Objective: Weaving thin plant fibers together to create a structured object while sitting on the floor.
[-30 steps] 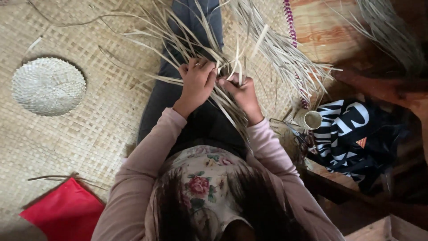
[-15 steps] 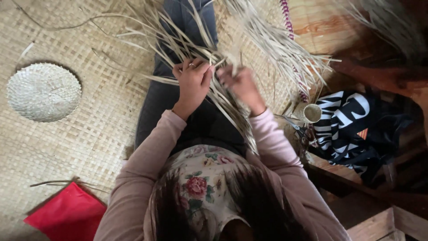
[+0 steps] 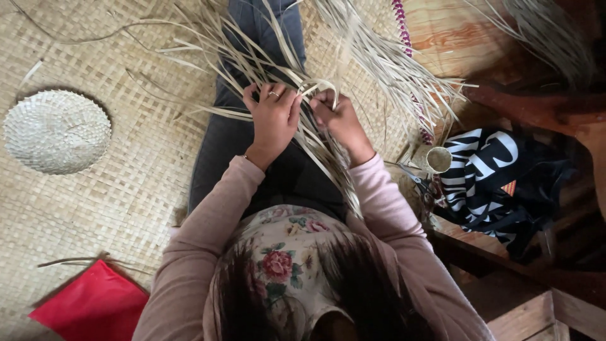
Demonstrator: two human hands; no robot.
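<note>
A bundle of long pale straw strips [image 3: 353, 57] fans out over my lap and across the woven mat. My left hand [image 3: 273, 117], with a ring on one finger, grips several strips near the middle of the bundle. My right hand [image 3: 338, 117] sits beside it, pinching a strip that bends into a loop [image 3: 319, 87] above the fingers. Both hands nearly touch. The lower ends of the strips run down between my forearms toward my chest.
A round woven straw disc [image 3: 57, 131] lies on the woven floor mat [image 3: 113, 208] to the left. A red cloth [image 3: 95, 306] lies at bottom left. A black and white striped bag [image 3: 492, 180], a small cup [image 3: 439, 159] and wooden boards [image 3: 524, 107] stand to the right.
My hands have stayed on the bundle, and the right hand has curled one strip into a loop. The view has shifted slightly, so the disc and the red cloth sit further left.
</note>
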